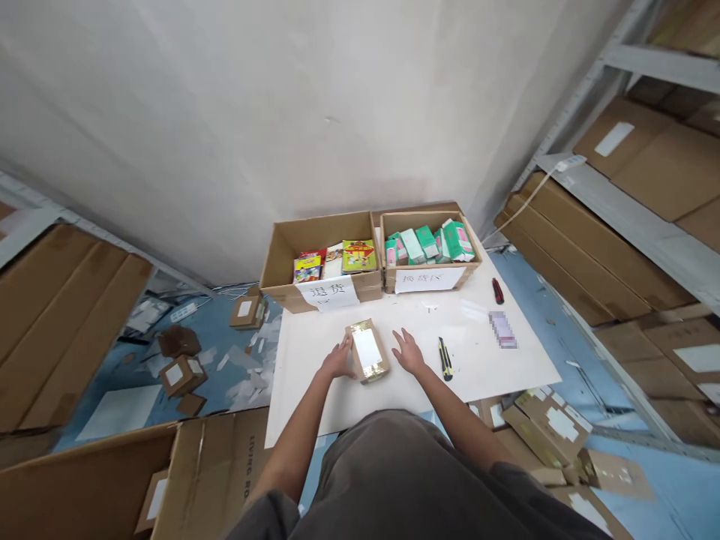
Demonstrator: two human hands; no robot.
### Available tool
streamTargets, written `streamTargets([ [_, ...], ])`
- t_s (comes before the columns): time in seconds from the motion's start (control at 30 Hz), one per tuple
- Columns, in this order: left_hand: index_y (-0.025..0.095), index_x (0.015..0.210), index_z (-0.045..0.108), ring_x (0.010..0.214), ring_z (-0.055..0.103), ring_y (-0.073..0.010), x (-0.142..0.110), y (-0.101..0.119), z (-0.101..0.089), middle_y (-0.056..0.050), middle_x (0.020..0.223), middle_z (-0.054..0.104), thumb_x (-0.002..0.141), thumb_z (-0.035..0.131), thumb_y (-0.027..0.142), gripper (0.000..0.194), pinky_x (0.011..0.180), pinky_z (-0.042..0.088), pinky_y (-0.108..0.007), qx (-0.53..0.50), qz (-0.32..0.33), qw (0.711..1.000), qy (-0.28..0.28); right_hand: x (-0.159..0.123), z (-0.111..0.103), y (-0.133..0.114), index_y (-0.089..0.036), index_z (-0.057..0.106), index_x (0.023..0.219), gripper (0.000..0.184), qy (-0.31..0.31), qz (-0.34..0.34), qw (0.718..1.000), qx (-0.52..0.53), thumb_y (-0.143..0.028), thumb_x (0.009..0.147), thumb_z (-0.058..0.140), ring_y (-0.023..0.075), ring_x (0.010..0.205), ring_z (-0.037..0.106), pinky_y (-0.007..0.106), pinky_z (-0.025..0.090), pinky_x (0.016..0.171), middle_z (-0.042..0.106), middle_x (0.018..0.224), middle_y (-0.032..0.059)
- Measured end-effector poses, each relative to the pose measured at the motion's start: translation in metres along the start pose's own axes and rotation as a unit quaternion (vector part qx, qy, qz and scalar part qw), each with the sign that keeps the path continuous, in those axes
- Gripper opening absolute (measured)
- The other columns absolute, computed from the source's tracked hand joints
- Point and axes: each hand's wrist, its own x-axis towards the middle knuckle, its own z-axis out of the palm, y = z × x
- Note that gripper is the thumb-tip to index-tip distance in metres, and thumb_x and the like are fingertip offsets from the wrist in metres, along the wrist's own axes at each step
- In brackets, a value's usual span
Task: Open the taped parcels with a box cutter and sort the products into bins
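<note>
A small taped cardboard parcel with a blank white label lies flat on the white table. My left hand is at its left side, fingers spread and seemingly touching its edge, without wrapping round it. To the right of the parcel, my right hand hovers apart from it, open with nothing in it. A yellow-and-black box cutter lies just right of my right hand. Farther right are a red-and-black box cutter and a blurred-out pinkish rectangle.
At the table's back stand an open carton of colourful booklets and another carton of green-and-white boxes, both with handwritten signs. A large open carton is at lower left. Shelves flank the table; parcels lie on the floor.
</note>
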Motion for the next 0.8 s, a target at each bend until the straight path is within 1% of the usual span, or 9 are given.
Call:
streamTargets([
  [0.07, 0.027, 0.166, 0.01, 0.155, 0.029, -0.0431, 0.004, -0.003, -0.002, -0.017, 0.174, 0.005, 0.039, 0.098, 0.04, 0.155, 0.12, 0.036, -0.047, 0.03, -0.012, 0.999, -0.03, -0.008, -0.012, 0.03, -0.025, 0.04, 0.159, 0.064, 0.019, 0.037, 0.999, 0.01, -0.028, 0.098, 0.055, 0.0302, 0.155, 0.027, 0.048, 0.031, 0.122, 0.03, 0.169, 0.0124],
  [0.17, 0.032, 0.166, -0.001, 0.151, 0.036, -0.0411, 0.009, -0.003, -0.001, -0.016, 0.174, -0.008, 0.042, 0.096, 0.046, 0.158, 0.114, 0.043, -0.045, 0.054, -0.03, 0.996, -0.061, -0.026, -0.025, 0.084, -0.02, 0.042, 0.158, 0.062, 0.038, 0.126, 0.991, 0.01, -0.027, 0.097, 0.054, 0.0323, 0.153, 0.03, 0.049, 0.031, 0.121, 0.033, 0.166, 0.0167],
  [0.27, 0.031, 0.165, -0.008, 0.147, 0.044, -0.042, 0.012, 0.005, -0.001, -0.019, 0.172, -0.017, 0.045, 0.096, 0.049, 0.16, 0.105, 0.05, -0.044, 0.066, -0.06, 0.992, -0.095, -0.046, -0.028, 0.133, -0.017, 0.044, 0.155, 0.06, 0.025, 0.215, 0.976, 0.007, -0.027, 0.097, 0.053, 0.034, 0.144, 0.043, 0.047, 0.039, 0.114, 0.043, 0.157, 0.0212],
  [0.37, 0.027, 0.165, -0.011, 0.145, 0.046, -0.0433, 0.012, 0.017, 0.0, -0.022, 0.171, -0.018, 0.048, 0.096, 0.044, 0.159, 0.101, 0.052, -0.044, 0.086, -0.08, 0.989, -0.091, -0.056, -0.021, 0.164, -0.016, 0.044, 0.154, 0.06, 0.003, 0.271, 0.962, 0.027, -0.029, 0.097, 0.054, 0.0314, 0.13, 0.058, 0.042, 0.047, 0.104, 0.056, 0.143, 0.022],
  [0.43, 0.027, 0.164, -0.013, 0.144, 0.047, -0.043, 0.012, 0.024, 0.001, -0.024, 0.171, -0.017, 0.049, 0.097, 0.04, 0.16, 0.099, 0.053, -0.043, 0.101, -0.095, 0.986, -0.088, -0.056, -0.014, 0.173, -0.016, 0.044, 0.152, 0.061, 0.002, 0.293, 0.955, 0.039, -0.029, 0.094, 0.058, 0.0295, 0.124, 0.063, 0.038, 0.05, 0.099, 0.06, 0.137, 0.0214],
  [0.53, 0.027, 0.163, -0.016, 0.141, 0.05, -0.0421, 0.011, 0.027, 0.004, -0.025, 0.171, -0.015, 0.049, 0.096, 0.036, 0.161, 0.097, 0.054, -0.042, 0.118, -0.117, 0.982, -0.085, -0.049, -0.005, 0.173, -0.014, 0.05, 0.142, 0.056, 0.004, 0.317, 0.947, 0.049, -0.023, 0.088, 0.064, 0.0294, 0.116, 0.068, 0.037, 0.053, 0.091, 0.065, 0.13, 0.0212],
  [0.67, 0.025, 0.163, -0.016, 0.14, 0.051, -0.0426, 0.014, 0.024, 0.008, -0.026, 0.171, -0.013, 0.044, 0.097, 0.036, 0.164, 0.095, 0.055, -0.041, 0.119, -0.126, 0.982, -0.071, -0.039, -0.001, 0.164, -0.014, 0.06, 0.119, 0.038, -0.003, 0.322, 0.945, 0.065, -0.018, 0.082, 0.067, 0.0296, 0.106, 0.072, 0.034, 0.054, 0.082, 0.071, 0.115, 0.0196],
  [0.73, 0.025, 0.164, -0.013, 0.14, 0.051, -0.0435, 0.015, 0.023, 0.01, -0.026, 0.171, -0.012, 0.041, 0.098, 0.039, 0.166, 0.096, 0.054, -0.042, 0.113, -0.121, 0.984, -0.065, -0.036, -0.003, 0.156, -0.015, 0.058, 0.115, 0.034, -0.006, 0.313, 0.947, 0.078, -0.018, 0.082, 0.067, 0.0273, 0.1, 0.074, 0.031, 0.054, 0.078, 0.073, 0.11, 0.0162],
  [0.8, 0.025, 0.165, -0.006, 0.14, 0.05, -0.045, 0.014, 0.023, 0.012, -0.025, 0.172, -0.01, 0.038, 0.097, 0.042, 0.165, 0.097, 0.053, -0.043, 0.104, -0.111, 0.987, -0.058, -0.033, -0.005, 0.142, -0.018, 0.055, 0.115, 0.033, -0.007, 0.292, 0.952, 0.092, -0.022, 0.085, 0.066, 0.0234, 0.096, 0.075, 0.028, 0.054, 0.076, 0.075, 0.106, 0.0107],
])
